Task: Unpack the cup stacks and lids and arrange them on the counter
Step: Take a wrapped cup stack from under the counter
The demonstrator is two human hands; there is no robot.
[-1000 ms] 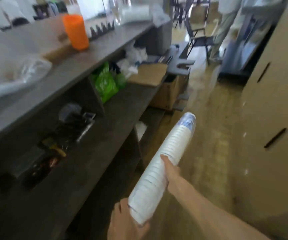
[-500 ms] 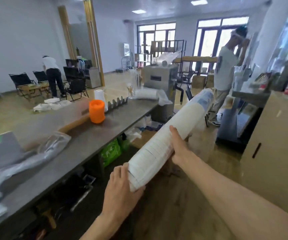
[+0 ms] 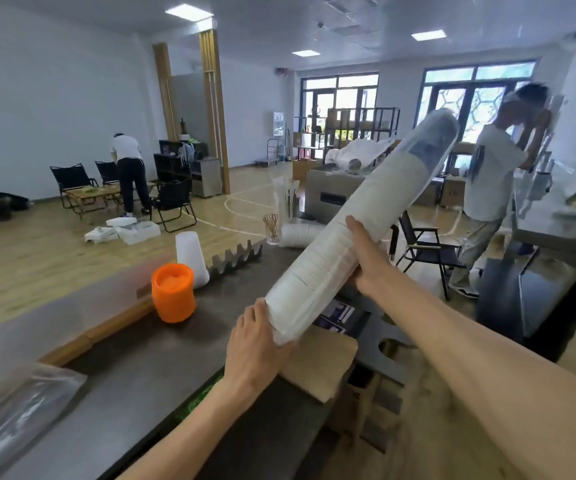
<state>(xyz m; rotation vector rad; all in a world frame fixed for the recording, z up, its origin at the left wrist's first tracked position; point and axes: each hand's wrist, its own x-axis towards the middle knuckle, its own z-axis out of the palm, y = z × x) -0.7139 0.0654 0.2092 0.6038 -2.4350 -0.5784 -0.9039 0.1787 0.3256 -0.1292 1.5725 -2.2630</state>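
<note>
A long stack of white paper cups (image 3: 366, 220) in a clear plastic sleeve slants up to the right above the dark counter (image 3: 134, 362). My left hand (image 3: 255, 341) cups the stack's wide lower end. Around its middle, from the right side, my right hand (image 3: 366, 261) grips it. A short stack of translucent white cups (image 3: 191, 258) stands upright on the counter behind an orange stack of lids or cups (image 3: 173, 292). More sleeved white cups (image 3: 300, 235) lie at the counter's far end.
Crumpled clear plastic wrap (image 3: 20, 407) lies at the counter's near left. A jagged grey holder (image 3: 238, 259) and a glass of stirrers (image 3: 272, 230) sit farther back. A cardboard box (image 3: 321, 365) stands below my hands. One person stands at right (image 3: 491, 188), another bends at far left (image 3: 129, 174).
The cup stack has been lifted from down beside the shelves to above the counter, tilting upward. My view rose from the shelves and floor to the room.
</note>
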